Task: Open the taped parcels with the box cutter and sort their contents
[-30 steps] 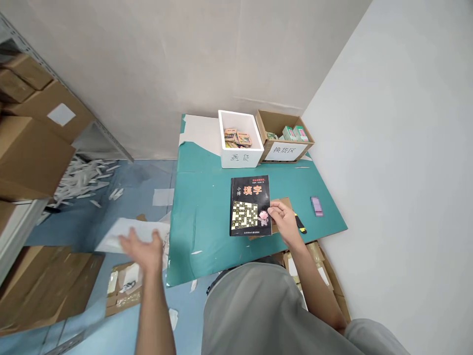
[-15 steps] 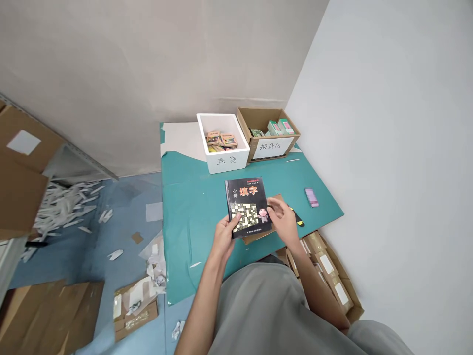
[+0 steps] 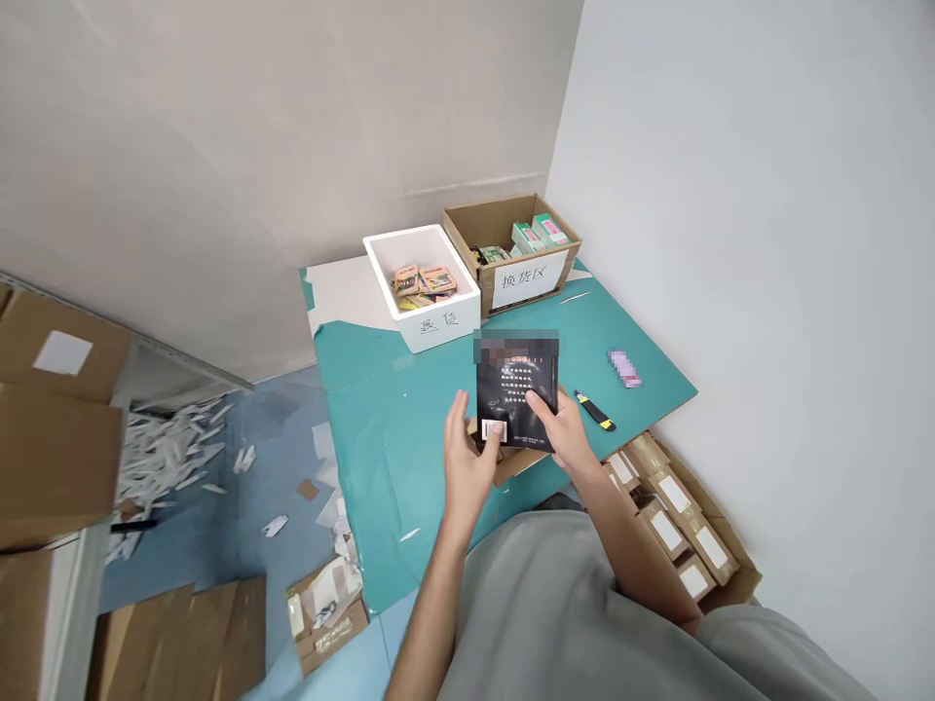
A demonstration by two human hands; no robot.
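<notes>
A black book [image 3: 517, 380] is held over the table, its back cover with white lettering and a barcode facing me. My right hand [image 3: 566, 428] grips its right edge, thumb across the cover. At the lower left corner, my left hand [image 3: 468, 467] has its thumb against the barcode area, while its fingers stretch up beside the left edge, apart from the cover. Beneath the book lies a brown cardboard piece [image 3: 522, 465], mostly hidden. A black and yellow utility knife [image 3: 595, 411] rests to the right of my right hand.
On the green-covered table [image 3: 380, 419] stand a white foam box [image 3: 442, 326] with small books and a labelled cardboard box [image 3: 530, 282] with green packages. A blurred pink item [image 3: 624, 368] lies at right. Below is a carton of parcels [image 3: 741, 574]; paper scraps [image 3: 168, 438] litter the floor.
The book has been turned from its front cover to its back. My left fingers have come off its left edge and spread. The view has shifted, and the knife now shows fully.
</notes>
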